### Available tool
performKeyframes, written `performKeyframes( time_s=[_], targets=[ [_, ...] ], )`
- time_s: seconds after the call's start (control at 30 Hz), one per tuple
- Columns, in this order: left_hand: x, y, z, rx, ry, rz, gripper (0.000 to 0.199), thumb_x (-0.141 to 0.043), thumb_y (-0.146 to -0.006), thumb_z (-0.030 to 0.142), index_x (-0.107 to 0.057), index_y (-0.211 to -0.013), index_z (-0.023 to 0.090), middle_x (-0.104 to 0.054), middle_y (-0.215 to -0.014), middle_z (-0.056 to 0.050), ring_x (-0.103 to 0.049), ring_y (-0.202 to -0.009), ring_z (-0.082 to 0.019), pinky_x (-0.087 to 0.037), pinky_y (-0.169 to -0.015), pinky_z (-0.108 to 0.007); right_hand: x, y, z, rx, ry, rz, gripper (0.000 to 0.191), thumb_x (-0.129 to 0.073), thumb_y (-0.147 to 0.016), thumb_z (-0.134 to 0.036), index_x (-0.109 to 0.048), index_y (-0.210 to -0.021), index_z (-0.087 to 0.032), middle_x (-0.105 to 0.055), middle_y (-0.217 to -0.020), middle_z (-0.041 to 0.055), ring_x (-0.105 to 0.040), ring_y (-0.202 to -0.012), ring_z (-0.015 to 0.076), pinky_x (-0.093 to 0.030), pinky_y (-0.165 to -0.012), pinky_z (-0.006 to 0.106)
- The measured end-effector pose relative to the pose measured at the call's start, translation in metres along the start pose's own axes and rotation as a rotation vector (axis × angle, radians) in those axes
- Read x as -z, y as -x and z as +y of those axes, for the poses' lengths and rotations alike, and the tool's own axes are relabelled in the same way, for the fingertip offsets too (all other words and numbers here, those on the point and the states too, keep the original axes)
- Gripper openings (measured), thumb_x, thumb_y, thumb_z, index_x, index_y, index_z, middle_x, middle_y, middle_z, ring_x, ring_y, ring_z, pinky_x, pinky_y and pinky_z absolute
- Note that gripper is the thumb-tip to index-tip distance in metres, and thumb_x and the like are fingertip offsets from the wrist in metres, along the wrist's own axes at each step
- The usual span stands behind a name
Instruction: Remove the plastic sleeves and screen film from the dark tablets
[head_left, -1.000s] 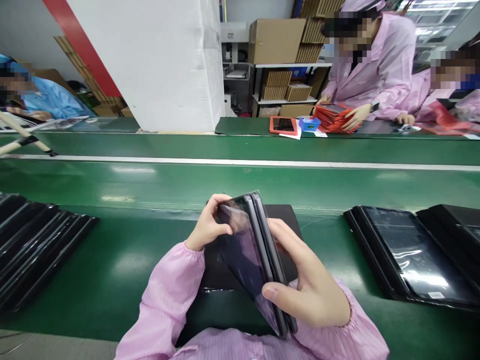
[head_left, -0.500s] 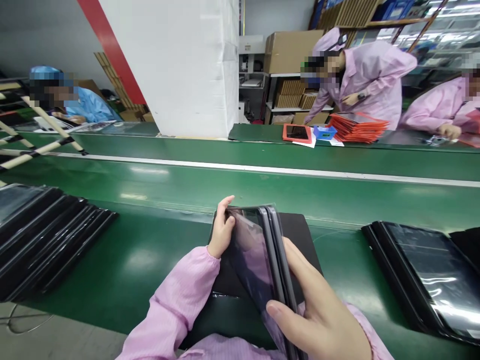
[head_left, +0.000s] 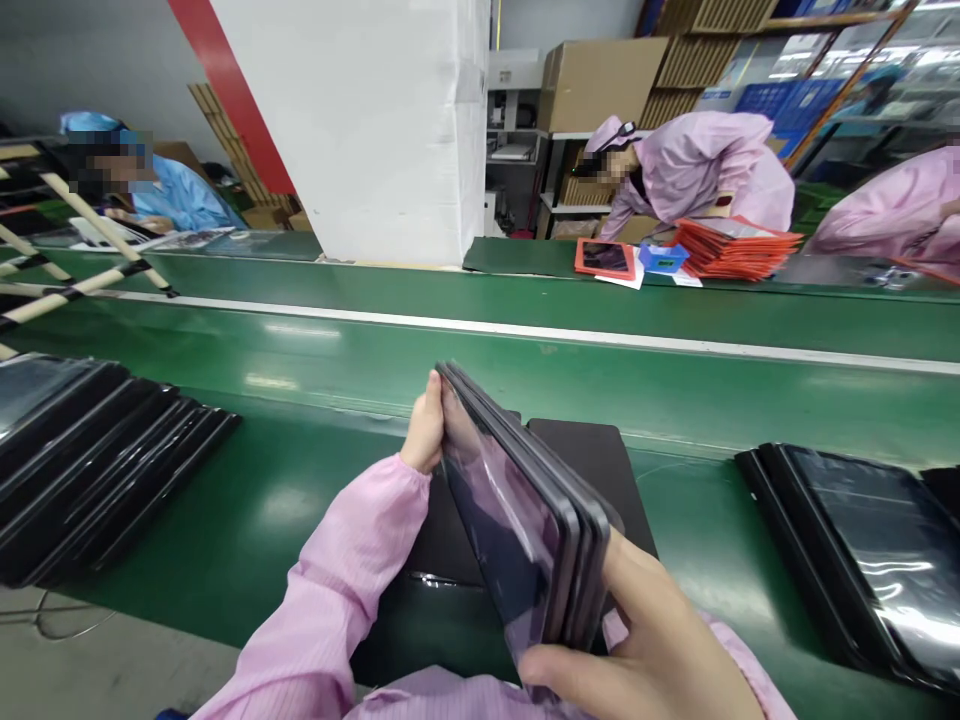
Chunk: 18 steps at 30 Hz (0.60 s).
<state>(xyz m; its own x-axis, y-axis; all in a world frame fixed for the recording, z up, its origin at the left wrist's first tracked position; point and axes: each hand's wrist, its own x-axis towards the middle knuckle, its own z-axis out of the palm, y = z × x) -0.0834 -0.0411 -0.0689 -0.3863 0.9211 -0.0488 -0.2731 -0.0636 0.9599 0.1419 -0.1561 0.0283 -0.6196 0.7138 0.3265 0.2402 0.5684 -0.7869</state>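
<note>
Both hands hold a small stack of dark, glossy tablet-like devices [head_left: 510, 500], tilted on edge above the green work surface. My left hand [head_left: 424, 424] grips the far left end, its thumb against the top corner. Around the near right end my right hand [head_left: 652, 630] is wrapped, thumb on the front face and fingers behind. Clear film shows on the front device, which reflects a pink sleeve. Beneath the stack, flat black panels [head_left: 592, 455] lie on the surface, partly hidden by the devices.
Black devices are piled at the left [head_left: 97, 470] and at the right [head_left: 862, 540]. A green conveyor [head_left: 360, 350] runs across. Beyond it are orange-red items [head_left: 739, 250], a blue box [head_left: 663, 259], a white pillar [head_left: 375, 130] and several people at work.
The held stack has turned, showing more of its edges, and its far end has risen. My left hand has moved slightly left and up. Across the conveyor, the person in pink leans lower.
</note>
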Motion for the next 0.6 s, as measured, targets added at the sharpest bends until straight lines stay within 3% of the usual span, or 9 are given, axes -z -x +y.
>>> performKeyframes(
  time_s=[0.1, 0.2, 0.3, 0.43, 0.6],
  targets=[
    [0.017, -0.024, 0.020, -0.227, -0.042, -0.018, 0.072, -0.054, -0.069, 0.090, -0.059, -0.069, 0.019, -0.055, -0.061, 0.000, -0.052, -0.057, -0.013, -0.047, -0.056, -0.027, -0.006, -0.007, 0.011, -0.061, 0.074, -0.183, 0.097, -0.082, -0.074, -0.014, -0.034, -0.158, -0.028, -0.055, -0.152, 0.0082, -0.066, -0.124, 0.0272, -0.059, -0.100, 0.033],
    [0.035, -0.047, 0.023, -0.335, -0.058, -0.019, 0.076, -0.052, -0.061, 0.095, -0.058, -0.067, 0.019, -0.050, -0.057, 0.002, -0.043, -0.051, -0.011, -0.037, -0.047, -0.025, -0.013, -0.019, 0.026, -0.062, 0.112, -0.297, 0.095, -0.076, -0.076, -0.007, -0.032, -0.158, -0.022, -0.054, -0.152, 0.0113, -0.069, -0.119, 0.0251, -0.061, -0.095, 0.033],
    [0.049, -0.065, 0.018, -0.454, -0.091, -0.040, 0.075, -0.056, -0.062, 0.094, -0.056, -0.064, 0.019, -0.048, -0.057, 0.002, -0.042, -0.052, -0.011, -0.036, -0.048, -0.025, -0.018, -0.030, 0.038, -0.087, 0.156, -0.345, 0.080, -0.071, -0.079, -0.005, -0.043, -0.151, -0.023, -0.070, -0.133, 0.0073, -0.075, -0.105, 0.0246, -0.063, -0.084, 0.035],
    [0.057, -0.076, 0.009, -0.567, -0.146, -0.099, 0.071, -0.060, -0.066, 0.089, -0.054, -0.062, 0.018, -0.041, -0.055, 0.003, -0.037, -0.050, -0.010, -0.034, -0.048, -0.024, -0.018, -0.041, 0.047, -0.151, 0.206, -0.406, 0.048, -0.072, -0.078, -0.006, -0.063, -0.122, -0.023, -0.078, -0.103, 0.0003, -0.077, -0.086, 0.0229, -0.061, -0.074, 0.033],
    [0.057, -0.081, 0.003, -0.559, -0.174, -0.143, 0.069, -0.062, -0.068, 0.086, -0.054, -0.063, 0.018, -0.040, -0.058, 0.003, -0.034, -0.053, -0.010, -0.032, -0.050, -0.024, -0.014, -0.043, 0.051, -0.205, 0.229, -0.423, 0.027, -0.076, -0.078, -0.010, -0.062, -0.097, -0.022, -0.077, -0.091, -0.0021, -0.074, -0.076, 0.0203, -0.056, -0.068, 0.030]
  ],
)
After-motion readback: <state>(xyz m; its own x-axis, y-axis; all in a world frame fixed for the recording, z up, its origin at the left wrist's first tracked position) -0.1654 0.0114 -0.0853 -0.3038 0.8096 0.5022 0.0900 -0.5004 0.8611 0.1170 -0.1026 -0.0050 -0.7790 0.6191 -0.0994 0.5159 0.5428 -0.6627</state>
